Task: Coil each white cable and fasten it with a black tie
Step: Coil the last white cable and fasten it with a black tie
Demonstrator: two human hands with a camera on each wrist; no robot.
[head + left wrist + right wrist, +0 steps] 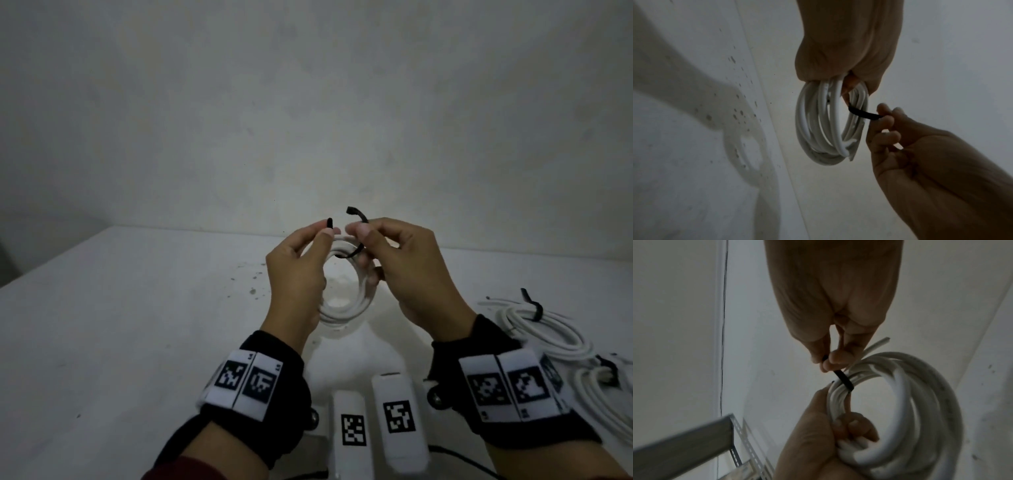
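I hold a coil of white cable (346, 305) upright in the air over the white table (137, 325). A black tie (352, 253) passes round the top strands of the coil, both ends sticking up. My left hand (325, 229) has its fingers curled round the coil (920, 402) and pinches one tie end between thumb and forefinger. The other end is pinched by my right hand (359, 233); its fingertips show on the tie (863, 114) in the left wrist view. In the right wrist view the tie (844, 379) lies snug across the strands.
Two more coiled white cables (544, 325) (603, 380), each bound with a black tie, lie on the table at the right. A bare wall stands just behind the table. A grey metal shelf frame (694, 443) shows at the left in the right wrist view.
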